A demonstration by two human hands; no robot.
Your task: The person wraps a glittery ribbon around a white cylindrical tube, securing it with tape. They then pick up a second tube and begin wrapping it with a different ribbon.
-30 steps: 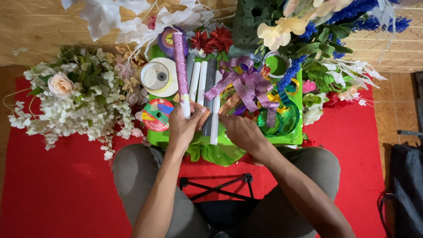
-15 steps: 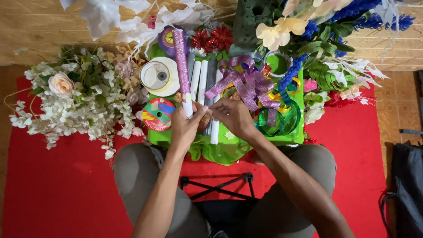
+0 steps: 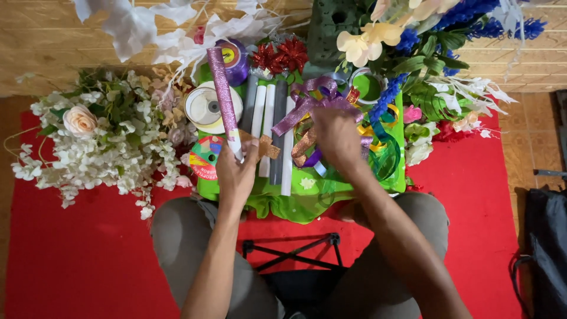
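The person sat over a green tray (image 3: 301, 198) crowded with craft supplies. The left hand (image 3: 236, 174), at the tray's near-left side, pinched one end of a gold glitter ribbon (image 3: 264, 145) between thumb and fingertips. The right hand (image 3: 336, 139), over the tray's middle, gripped the ribbon's other stretch (image 3: 304, 145), apparently to keep it taut. White paper rolls (image 3: 287, 147) lay in the tray beneath the ribbon; white flowers (image 3: 106, 147) lay left of the tray.
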